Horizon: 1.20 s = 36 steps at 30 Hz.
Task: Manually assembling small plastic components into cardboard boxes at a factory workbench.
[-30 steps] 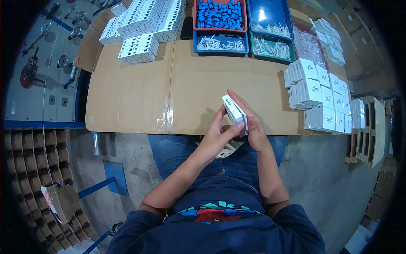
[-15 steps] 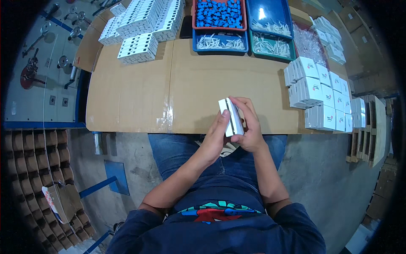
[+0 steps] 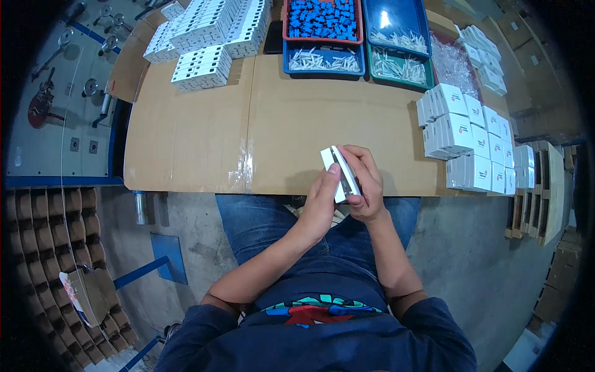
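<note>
Above my lap, at the near edge of the cardboard-covered table, both hands hold a small white rectangular casing (image 3: 346,168). It stands on edge, with a dark gap running lengthwise between its two white sides. My left hand (image 3: 319,208) grips the left side, thumb lying along the face near the gap. My right hand (image 3: 368,186) wraps the right side, its fingers over the far end and its thumb at the near end. What lies inside the gap is too dark to make out.
White casings with dark slots (image 3: 201,68) are stacked at the far left. Trays hold blue parts (image 3: 322,20) and white pin-like pieces (image 3: 325,61). White boxes (image 3: 477,139) stand piled at the right edge, near clear plastic bags (image 3: 455,65). The cardboard tabletop (image 3: 192,136) has a taped seam.
The gap between the casing's two sides has widened, mostly toward the near end. My left thumb has shifted slightly right along the face. Both hands keep their hold.
</note>
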Each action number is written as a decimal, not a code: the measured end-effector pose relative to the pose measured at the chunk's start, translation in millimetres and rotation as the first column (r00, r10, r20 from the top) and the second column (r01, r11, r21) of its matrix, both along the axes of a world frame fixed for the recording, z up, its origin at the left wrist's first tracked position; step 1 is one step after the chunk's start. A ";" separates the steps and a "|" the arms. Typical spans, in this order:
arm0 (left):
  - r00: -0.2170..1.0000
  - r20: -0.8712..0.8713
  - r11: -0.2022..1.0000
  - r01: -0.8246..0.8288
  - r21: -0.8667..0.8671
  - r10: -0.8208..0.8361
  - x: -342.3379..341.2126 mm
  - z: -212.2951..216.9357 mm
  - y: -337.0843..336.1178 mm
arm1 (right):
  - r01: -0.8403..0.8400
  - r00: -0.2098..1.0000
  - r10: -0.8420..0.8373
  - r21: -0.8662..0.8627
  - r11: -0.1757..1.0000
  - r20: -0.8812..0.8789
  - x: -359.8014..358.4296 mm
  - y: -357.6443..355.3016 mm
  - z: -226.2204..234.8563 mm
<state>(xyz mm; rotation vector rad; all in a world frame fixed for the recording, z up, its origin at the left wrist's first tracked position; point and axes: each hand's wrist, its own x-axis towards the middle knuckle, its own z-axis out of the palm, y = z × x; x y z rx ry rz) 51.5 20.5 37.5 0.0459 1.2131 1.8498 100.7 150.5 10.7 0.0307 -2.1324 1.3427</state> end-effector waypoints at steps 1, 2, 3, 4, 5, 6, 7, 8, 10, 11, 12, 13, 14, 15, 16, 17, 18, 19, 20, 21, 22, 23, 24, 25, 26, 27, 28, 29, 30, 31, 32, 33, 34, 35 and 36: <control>1.000 0.004 1.000 -0.006 -0.004 0.006 0.1 -3.2 -0.2 | -0.001 1.000 0.001 0.001 1.000 0.000 -0.1 -0.5 0.1; 1.000 0.009 1.000 -0.010 -0.009 0.010 0.3 -5.1 -0.5 | -0.002 1.000 0.002 -0.010 1.000 0.001 0.4 -1.7 0.0; 1.000 0.010 1.000 -0.011 -0.008 0.011 0.3 -5.1 -0.5 | -0.003 1.000 0.003 -0.021 1.000 0.002 0.6 -2.4 -0.2; 1.000 0.007 1.000 -0.015 -0.008 0.015 0.2 -5.0 -0.4 | -0.003 1.000 0.003 -0.021 1.000 0.003 0.0 -2.4 -0.7; 1.000 0.004 1.000 -0.020 -0.010 0.020 0.7 -5.2 -0.8 | -0.008 1.000 0.008 -0.026 1.000 -0.001 -0.8 -2.6 -1.7; 1.000 0.006 1.000 -0.021 -0.011 0.021 0.9 -5.5 -1.1 | -0.014 1.000 0.014 -0.031 0.999 -0.006 -1.2 -2.7 -2.3; 1.000 -0.005 1.000 -0.027 -0.012 0.027 1.1 -5.9 -1.3 | -0.015 1.000 0.015 -0.032 0.999 -0.004 -1.1 -2.8 -2.1; 0.999 -0.017 0.999 -0.032 -0.012 0.032 0.8 -5.9 -1.0 | -0.016 1.000 0.016 -0.029 0.999 0.006 -1.3 -2.0 -0.9; 0.998 -0.036 0.998 -0.053 -0.025 0.052 2.4 -5.3 0.8 | -0.017 1.000 0.018 -0.025 1.000 0.016 -1.6 -0.9 -0.9; 0.996 -0.057 0.997 -0.073 -0.037 0.071 3.0 -4.9 1.5 | -0.014 1.000 0.014 0.005 1.000 0.008 -1.9 -0.4 -2.2; 0.996 -0.058 0.997 -0.074 -0.036 0.072 3.6 -7.0 1.3 | -0.010 1.000 0.010 0.035 0.999 0.000 -2.2 0.3 -2.8; 0.993 -0.082 0.996 -0.084 -0.013 0.083 4.4 -11.3 0.6 | -0.010 1.000 0.010 0.036 0.999 -0.001 -2.7 2.4 -1.8; 0.990 -0.107 0.996 -0.094 0.009 0.094 3.9 -12.4 0.6 | -0.033 0.999 0.033 0.024 0.999 -0.011 -3.7 5.6 -0.5; 0.990 -0.108 0.995 -0.095 0.009 0.095 2.3 -12.3 0.3 | -0.055 0.998 0.056 0.013 0.998 -0.021 -4.6 7.3 0.2; 0.981 -0.167 0.995 -0.101 0.002 0.100 -0.8 -11.0 -0.3 | -0.056 0.998 0.056 0.013 0.998 -0.023 -5.6 6.4 -0.7; 0.970 -0.222 0.994 -0.106 -0.005 0.102 -3.1 -9.1 -1.5 | -0.042 0.998 0.031 -0.179 0.983 -0.061 -5.2 4.0 -2.1; 0.970 -0.222 0.994 -0.105 -0.006 0.101 -5.7 -6.7 -3.1 | -0.034 0.996 -0.001 -0.365 0.930 -0.094 -4.2 2.3 -3.1; 0.948 -0.302 0.994 -0.110 -0.019 0.099 -8.6 -4.2 -4.9 | -0.032 0.996 -0.003 -0.367 0.930 -0.093 -2.6 2.0 -3.3; 0.920 -0.380 0.993 -0.115 -0.030 0.095 -10.4 -3.4 -6.4 | 0.025 0.995 -0.064 -0.428 0.903 -0.077 -0.5 2.4 -3.7; 0.921 -0.379 0.993 -0.114 -0.031 0.094 -10.9 -5.6 -7.5 | 0.081 0.991 -0.124 -0.487 0.870 -0.057 2.0 3.4 -4.1; 0.914 -0.388 0.991 -0.133 -0.022 0.114 -11.0 -9.8 -8.6 | 0.043 0.995 -0.084 -0.519 0.854 -0.055 6.6 7.8 -3.7; 0.907 -0.399 0.988 -0.152 -0.012 0.135 -11.7 -13.5 -9.1 | 0.043 0.995 -0.084 -0.519 0.854 -0.055 9.3 13.3 -5.2; 0.906 -0.400 0.988 -0.152 -0.012 0.135 -12.0 -17.4 -9.9 | -0.012 0.998 -0.015 -0.455 0.890 -0.054 11.4 18.7 -7.6; 0.889 -0.443 0.990 -0.136 -0.021 0.113 -11.9 -21.4 -10.9 | -0.069 0.997 0.054 -0.389 0.919 -0.049 12.5 21.7 -8.8; 0.870 -0.485 0.992 -0.120 -0.032 0.090 -12.4 -22.9 -11.1 | -0.069 0.997 0.054 -0.389 0.918 -0.050 13.2 22.2 -6.9; 0.869 -0.487 0.992 -0.120 -0.032 0.089 -12.7 -22.5 -10.5 | -0.071 0.997 0.071 -0.391 0.918 -0.015 14.4 22.2 -2.7; 0.864 -0.495 0.993 -0.119 -0.022 0.093 -13.0 -21.5 -9.7 | -0.074 0.996 0.089 -0.392 0.917 0.021 14.8 22.5 2.5; 0.859 -0.503 0.993 -0.118 -0.012 0.096 -12.9 -20.4 -9.0 | -0.073 0.996 0.088 -0.393 0.917 0.019 12.3 21.0 10.2; 0.859 -0.504 0.993 -0.117 -0.014 0.094 -12.9 -17.6 -9.3 | -0.078 0.995 0.095 -0.328 0.941 0.036 7.8 16.8 19.2; 0.870 -0.488 0.996 -0.093 -0.012 0.075 -13.5 -13.0 -9.9 | -0.084 0.993 0.101 -0.263 0.961 0.053 4.8 13.2 23.4; 0.880 -0.472 0.998 -0.068 -0.008 0.056 -13.8 -9.0 -10.2 | -0.082 0.994 0.099 -0.263 0.961 0.053 4.2 10.5 23.3; 0.880 -0.471 0.998 -0.066 -0.009 0.054 -14.0 -6.7 -9.9 | -0.093 0.988 0.121 -0.258 0.962 0.095 4.1 8.1 22.9; 0.889 -0.457 0.999 -0.045 0.004 0.042 -14.4 -4.9 -9.5 | -0.104 0.980 0.142 -0.254 0.962 0.137 4.7 6.7 22.3; 0.896 -0.443 1.000 -0.024 0.018 0.030 -14.8 -3.6 -9.1 | -0.103 0.981 0.141 -0.254 0.962 0.136 5.6 6.3 21.7; 0.896 -0.443 1.000 -0.024 0.017 0.029 -13.8 -2.6 -8.9 | -0.101 0.976 0.155 -0.316 0.943 0.150 6.5 5.7 21.0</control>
